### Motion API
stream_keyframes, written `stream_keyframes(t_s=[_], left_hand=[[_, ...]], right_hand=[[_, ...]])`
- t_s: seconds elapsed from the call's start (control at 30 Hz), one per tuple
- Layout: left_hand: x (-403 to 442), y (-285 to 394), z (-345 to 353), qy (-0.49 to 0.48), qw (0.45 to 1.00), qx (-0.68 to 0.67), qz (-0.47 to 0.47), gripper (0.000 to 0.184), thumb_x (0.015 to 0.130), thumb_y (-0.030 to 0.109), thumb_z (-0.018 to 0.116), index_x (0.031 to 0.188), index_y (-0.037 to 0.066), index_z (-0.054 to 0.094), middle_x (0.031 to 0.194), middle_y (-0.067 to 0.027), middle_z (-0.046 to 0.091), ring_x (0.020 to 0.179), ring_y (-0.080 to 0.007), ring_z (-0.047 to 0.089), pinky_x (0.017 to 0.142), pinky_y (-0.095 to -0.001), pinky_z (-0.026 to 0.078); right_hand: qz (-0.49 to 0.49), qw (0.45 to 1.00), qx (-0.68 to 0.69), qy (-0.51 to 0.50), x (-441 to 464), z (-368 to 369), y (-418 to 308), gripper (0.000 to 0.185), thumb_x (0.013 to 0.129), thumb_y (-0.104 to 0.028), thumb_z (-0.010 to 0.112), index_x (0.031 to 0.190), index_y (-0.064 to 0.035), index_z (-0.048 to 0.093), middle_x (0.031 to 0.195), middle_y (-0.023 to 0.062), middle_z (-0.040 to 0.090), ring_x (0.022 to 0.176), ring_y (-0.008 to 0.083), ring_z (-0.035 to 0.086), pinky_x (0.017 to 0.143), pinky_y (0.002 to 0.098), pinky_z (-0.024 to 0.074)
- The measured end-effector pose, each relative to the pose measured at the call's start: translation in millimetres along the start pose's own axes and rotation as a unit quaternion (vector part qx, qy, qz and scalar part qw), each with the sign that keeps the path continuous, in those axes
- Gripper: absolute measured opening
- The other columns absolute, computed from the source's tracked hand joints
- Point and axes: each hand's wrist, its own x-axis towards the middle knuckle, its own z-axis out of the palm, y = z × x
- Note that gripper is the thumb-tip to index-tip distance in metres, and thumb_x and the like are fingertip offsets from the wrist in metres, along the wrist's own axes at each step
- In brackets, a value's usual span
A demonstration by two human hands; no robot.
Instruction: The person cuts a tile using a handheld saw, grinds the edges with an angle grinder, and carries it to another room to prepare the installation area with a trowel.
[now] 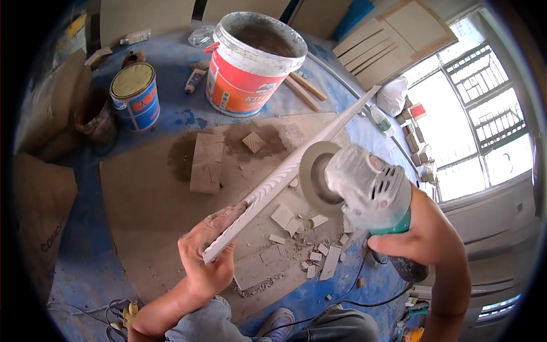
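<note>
Head view: the long strip [284,171] was gripped by the left hand [196,245], likely to keep it steady; the grinder [367,185] was held near it by the right hand [420,238].

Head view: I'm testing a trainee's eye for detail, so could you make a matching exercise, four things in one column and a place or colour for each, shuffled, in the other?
Things
1. Bucket
2. Grinder
3. Tin
4. Strip

Places and colours
A. Held in the left hand
B. Blue sides, yellowish top
C. Held in the right hand
D. Whitish rim, red and orange sides

Right pairs: 1-D, 2-C, 3-B, 4-A
</note>
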Motion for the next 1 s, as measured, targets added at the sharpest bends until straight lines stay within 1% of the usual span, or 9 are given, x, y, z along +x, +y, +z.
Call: stream_keyframes(t_s=[0.17,0.37,0.43,0.57,0.7,0.8,0.87,0.93,1.0], left_hand=[[-1.1,-0.8,-0.5,0.003,1.0,0.001,-0.004,0.023,0.087,-0.004,0.067,0.109,-0.008,0.066,0.105,-0.0176,0.072,0.095,-0.0242,0.069,0.086,-0.0318,0.052],[0.1,-0.7,-1.0,0.002,1.0,-0.003,-0.006,0.023,0.086,-0.005,0.068,0.109,-0.009,0.066,0.105,-0.0176,0.072,0.094,-0.024,0.069,0.086,-0.0315,0.052],[-0.4,-0.1,-0.9,-0.001,1.0,-0.001,-0.007,0.023,0.087,-0.005,0.067,0.109,-0.009,0.066,0.105,-0.0174,0.072,0.094,-0.0238,0.069,0.086,-0.0314,0.052],[-0.6,0.2,-0.9,0.0,1.0,-0.002,-0.012,0.022,0.087,-0.004,0.067,0.108,-0.008,0.067,0.104,-0.0174,0.072,0.094,-0.024,0.069,0.086,-0.0315,0.052],[1.5,3.3,-0.6,0.001,1.0,0.013,0.001,0.021,0.086,-0.004,0.067,0.107,-0.007,0.067,0.103,-0.0171,0.072,0.094,-0.0244,0.069,0.086,-0.0315,0.052],[0.3,3.8,1.1,0.008,1.0,0.008,0.001,0.02,0.086,-0.003,0.067,0.106,-0.007,0.068,0.102,-0.0166,0.072,0.093,-0.0242,0.07,0.085,-0.0313,0.052],[0.3,3.6,0.4,0.014,1.0,0.002,-0.001,0.02,0.087,-0.003,0.067,0.106,-0.007,0.068,0.102,-0.0161,0.072,0.093,-0.0238,0.069,0.085,-0.0311,0.052],[1.5,3.1,-2.3,-0.009,1.0,0.0,0.004,0.031,0.078,-0.012,0.065,0.109,-0.008,0.067,0.107,-0.0216,0.071,0.097,-0.033,0.071,0.087,-0.0343,0.054],[1.5,3.9,-2.8,-0.01,1.0,-0.001,-0.004,0.031,0.079,-0.012,0.065,0.109,-0.009,0.067,0.107,-0.0215,0.071,0.097,-0.0329,0.071,0.087,-0.0346,0.054]], right_hand=[[0.011,1.0,-0.014,0.015,5.9,-16.2,10.5,0.081,0.072,-0.013,0.08,0.139,0.0064,0.039,0.126,0.0176,0.057,0.116,0.026,0.055,0.105,0.037,0.0383],[0.033,0.998,-0.049,0.014,14.9,-29.7,15.0,0.074,0.072,-0.011,0.077,0.136,0.0059,0.044,0.119,0.0145,0.06,0.11,0.0242,0.056,0.102,0.036,0.0399],[0.027,0.997,-0.036,0.056,16.9,-26.7,13.5,0.055,0.069,-0.013,0.074,0.119,0.002,0.058,0.1,0.0101,0.065,0.091,0.0192,0.06,0.086,0.0325,0.0464],[0.014,0.999,-0.013,0.033,9.8,-17.4,7.0,0.059,0.07,-0.012,0.075,0.124,0.0025,0.055,0.103,0.0104,0.064,0.093,0.0203,0.06,0.089,0.0327,0.0462],[-0.003,1.0,0.022,-0.006,-3.1,-1.2,2.5,0.076,0.071,-0.01,0.078,0.136,0.0051,0.043,0.116,0.014,0.062,0.104,0.0238,0.061,0.097,0.0345,0.0445],[0.033,0.997,-0.073,-0.023,-10.3,7.4,-9.4,0.073,0.07,-0.028,0.079,0.128,0.0049,0.048,0.108,0.0224,0.067,0.097,0.0339,0.068,0.091,0.0392,0.0504],[0.045,0.996,-0.079,-0.022,-10.1,7.3,-13.8,0.073,0.071,-0.027,0.079,0.128,0.0049,0.047,0.108,0.0232,0.067,0.099,0.0342,0.068,0.091,0.0392,0.0499],[0.055,0.995,-0.084,-0.022,-7.6,4.4,-11.8,0.073,0.071,-0.026,0.079,0.128,0.0049,0.047,0.109,0.0239,0.066,0.101,0.0346,0.068,0.092,0.0392,0.0493],[0.005,0.999,-0.054,0.006,-2.0,-1.6,0.1,0.073,0.071,-0.023,0.078,0.13,0.0055,0.046,0.112,0.0226,0.065,0.104,0.0313,0.065,0.095,0.0374,0.047]])
